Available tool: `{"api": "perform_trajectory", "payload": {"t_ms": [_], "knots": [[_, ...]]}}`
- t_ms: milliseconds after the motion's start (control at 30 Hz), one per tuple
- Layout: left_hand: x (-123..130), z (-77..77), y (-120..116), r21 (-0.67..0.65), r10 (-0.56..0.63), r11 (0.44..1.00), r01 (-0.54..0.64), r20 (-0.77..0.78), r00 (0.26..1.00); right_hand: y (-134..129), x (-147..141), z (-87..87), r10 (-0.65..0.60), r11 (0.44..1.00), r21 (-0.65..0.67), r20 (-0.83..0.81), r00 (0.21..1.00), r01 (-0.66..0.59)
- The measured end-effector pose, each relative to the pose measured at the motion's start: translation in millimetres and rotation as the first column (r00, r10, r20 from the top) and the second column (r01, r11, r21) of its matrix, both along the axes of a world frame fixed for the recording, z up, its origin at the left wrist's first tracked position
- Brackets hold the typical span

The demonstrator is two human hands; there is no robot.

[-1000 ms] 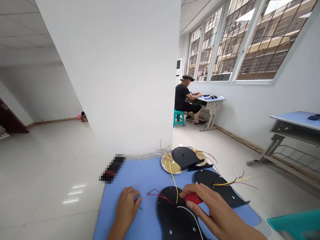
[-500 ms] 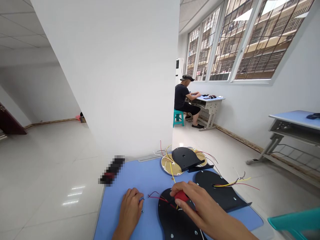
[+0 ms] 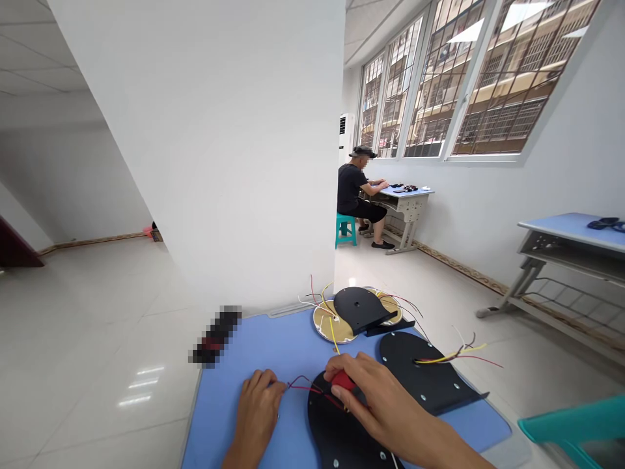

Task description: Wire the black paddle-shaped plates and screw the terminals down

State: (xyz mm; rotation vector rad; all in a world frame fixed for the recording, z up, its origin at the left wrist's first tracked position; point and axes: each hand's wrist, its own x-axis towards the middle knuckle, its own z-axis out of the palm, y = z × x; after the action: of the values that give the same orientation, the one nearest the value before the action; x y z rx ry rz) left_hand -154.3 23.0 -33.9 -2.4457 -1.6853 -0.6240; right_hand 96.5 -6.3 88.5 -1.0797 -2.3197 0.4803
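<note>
Hands close together: right hand [image 3: 390,407] closed on a red handle [image 3: 343,381] above a black plate [image 3: 325,417]; left hand [image 3: 256,410] curled narrow, fingertips [image 3: 273,381] at thin red wires [image 3: 303,385] leading onto the plate, any grip unclear. All on the blue desk [image 3: 215,417].

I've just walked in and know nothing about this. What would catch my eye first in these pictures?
Closest to the camera, the right hand grips a red-handled tool over a black teardrop-shaped plate on a blue tabletop, while the left hand sits by thin red wires. Just beyond lie another black plate and a round gold disc with yellow wires. Farther off, a person sits at a desk beneath large barred windows.
</note>
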Motion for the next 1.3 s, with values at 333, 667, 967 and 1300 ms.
{"api": "perform_trajectory", "payload": {"t_ms": [333,667,967,1300], "knots": [[24,8.3,-21,-0.042,-0.131,0.987,0.157,0.364,0.922,3,5,-5.8,-0.044,0.996,-0.086,-0.108,0.993,0.035],[31,4.8,-21,0.042,-0.193,0.980,0.195,0.458,0.868,-4,8,-0.9,-0.021,0.995,-0.098,-0.169,0.985,0.005],[32,3.7,-21,0.101,-0.232,0.973,0.209,0.417,0.879,-7,4,4.9,0.045,0.999,-0.003,-0.065,0.997,-0.046],[44,-1.8,-17,0.141,-0.224,0.972,0.186,0.340,0.913,9,-22,17.0,0.159,0.974,0.106,0.323,0.933,-0.202]]}}
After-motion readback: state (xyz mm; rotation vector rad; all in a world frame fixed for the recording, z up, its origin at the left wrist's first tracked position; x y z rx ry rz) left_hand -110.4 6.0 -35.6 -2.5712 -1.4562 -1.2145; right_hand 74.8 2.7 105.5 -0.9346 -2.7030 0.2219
